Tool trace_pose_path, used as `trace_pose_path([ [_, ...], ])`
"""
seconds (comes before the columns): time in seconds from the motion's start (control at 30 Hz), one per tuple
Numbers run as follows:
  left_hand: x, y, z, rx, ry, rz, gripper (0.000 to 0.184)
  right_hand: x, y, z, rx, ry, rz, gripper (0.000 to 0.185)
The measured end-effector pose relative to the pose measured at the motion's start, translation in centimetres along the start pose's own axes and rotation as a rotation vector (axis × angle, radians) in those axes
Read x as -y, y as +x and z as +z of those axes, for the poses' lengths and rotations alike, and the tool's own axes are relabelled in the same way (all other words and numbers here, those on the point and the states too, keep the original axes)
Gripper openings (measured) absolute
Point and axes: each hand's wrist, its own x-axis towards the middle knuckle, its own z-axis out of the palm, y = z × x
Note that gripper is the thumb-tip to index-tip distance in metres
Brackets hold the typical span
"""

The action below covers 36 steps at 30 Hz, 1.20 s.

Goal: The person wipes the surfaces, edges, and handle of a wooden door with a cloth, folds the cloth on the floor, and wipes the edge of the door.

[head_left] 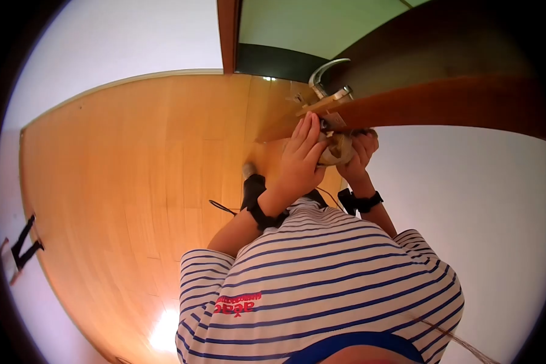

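A brown wooden door [431,109] is seen edge-on, with a curved metal handle [321,76] on its far side. My left hand [304,148] lies against the door's edge by the lock, its fingers stretched out and nearly together. Beside it a loop of tan material [337,151] hangs between my two hands, around the near handle, which is mostly hidden. My right hand [362,148] has its fingers curled at the near face of the door, by the tan loop; what they grip is too small to make out.
A wooden floor [133,164] spreads to the left, with a pale wall [121,48] behind it. The door frame [227,36] stands at the top. Another person [21,252] is at the far left. A white wall [467,212] lies to the right.
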Motion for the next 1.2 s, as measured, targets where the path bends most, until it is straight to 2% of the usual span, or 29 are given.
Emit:
trace_pose_path([
  [0.1, -0.9, 0.2, 0.7, -0.024, 0.024, 0.029, 0.03, 0.3, -0.3, -0.2, -0.03, -0.03, 0.029, 0.02],
  [0.17, -2.1, 1.0, 0.9, -0.051, 0.004, -0.058, 0.031, 0.5, -0.3, 0.4, -0.021, -0.07, 0.078, 0.021],
  [0.23, -1.4, 1.3, 0.5, -0.01, 0.01, -0.056, 0.032, 0.3, 0.0, 0.8, -0.031, -0.095, 0.123, 0.023],
  [0.33, 0.3, 1.9, -0.6, 0.071, 0.017, -0.013, 0.035, -1.8, 1.4, -0.4, -0.009, -0.068, 0.034, 0.025],
  [0.4, 0.6, 2.2, -1.8, 0.125, 0.014, 0.025, 0.036, -2.9, 4.2, -2.0, 0.072, 0.068, -0.039, 0.027],
  [0.47, -0.3, 2.9, -3.0, 0.226, 0.181, 0.083, 0.044, -3.4, 5.8, -3.1, 0.027, 0.09, -0.06, 0.028],
  [0.6, -1.1, 1.2, -0.7, 0.052, 0.188, 0.171, 0.05, -4.7, 4.5, -4.4, -0.079, 0.256, -0.005, 0.029],
  [0.67, -1.1, 0.9, -0.6, 0.108, 0.234, 0.138, 0.053, -5.8, 2.6, -4.0, 0.066, 0.14, 0.1, 0.025],
  [0.73, -2.0, 0.1, -0.6, 0.316, 0.355, -0.07, 0.056, -7.2, -0.3, -2.1, 0.04, 0.045, 0.003, 0.023],
  [0.8, -2.1, 0.3, -0.2, 0.11, 0.18, 0.068, 0.06, -6.7, 0.3, -0.5, -0.218, 0.067, -0.027, 0.025],
  [0.9, -2.7, 0.2, -0.1, 0.158, 0.094, -0.178, 0.059, -6.0, 1.8, -0.6, -0.231, 0.132, 0.03, 0.028],
  [1.0, -2.4, 0.5, 0.2, 0.146, 0.112, -0.197, 0.059, -6.7, 2.1, -0.1, -0.211, 0.168, 0.045, 0.029],
  [1.03, -1.3, 0.3, 0.7, 0.222, 0.068, -0.386, 0.059, -7.1, 1.6, 0.1, -0.187, 0.203, 0.053, 0.031],
  [1.07, -0.6, 0.1, 1.2, 0.221, 0.066, -0.387, 0.059, -7.4, 1.3, 0.2, -0.161, 0.22, 0.064, 0.032],
  [1.13, -0.4, 0.3, 1.3, 0.136, -0.083, -0.434, 0.043, -6.7, 2.0, 0.2, -0.125, 0.226, 0.093, 0.034],
  [1.17, -0.3, 0.5, 1.7, 0.131, -0.083, -0.449, 0.043, -6.5, 2.3, 0.1, -0.091, 0.215, 0.123, 0.036],
  [1.2, 0.2, 0.6, 2.1, 0.041, -0.097, -0.354, 0.043, -6.7, 2.3, 0.5, -0.078, 0.225, 0.126, 0.036],
])
